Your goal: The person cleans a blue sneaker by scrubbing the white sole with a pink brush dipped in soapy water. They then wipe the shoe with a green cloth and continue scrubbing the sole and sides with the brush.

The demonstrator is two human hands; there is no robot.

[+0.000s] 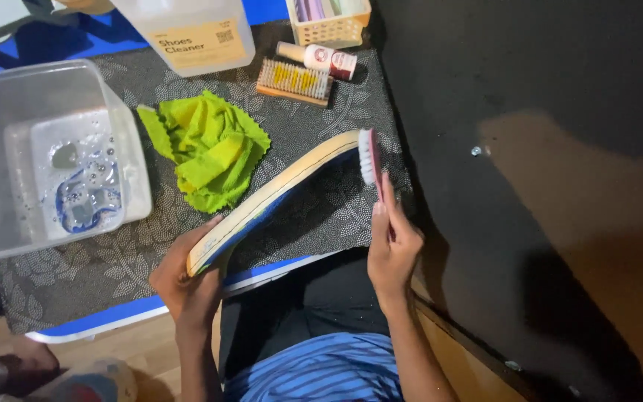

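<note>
My left hand (185,286) grips one end of a long shoe insole (277,190), cream on top with a blue underside, held on edge above the patterned mat. My right hand (392,249) holds a pink-handled brush (371,158) upright. Its white bristles press against the far tip of the insole. A crumpled yellow-green cloth (206,149) lies on the mat just left of the insole.
A clear plastic tub (132,160) with soapy water stands at the left. At the back are a large white cleaner jug (191,30), a wooden brush with yellow bristles (294,80), a small bottle (318,59) and a cream basket (329,28). Dark floor lies to the right.
</note>
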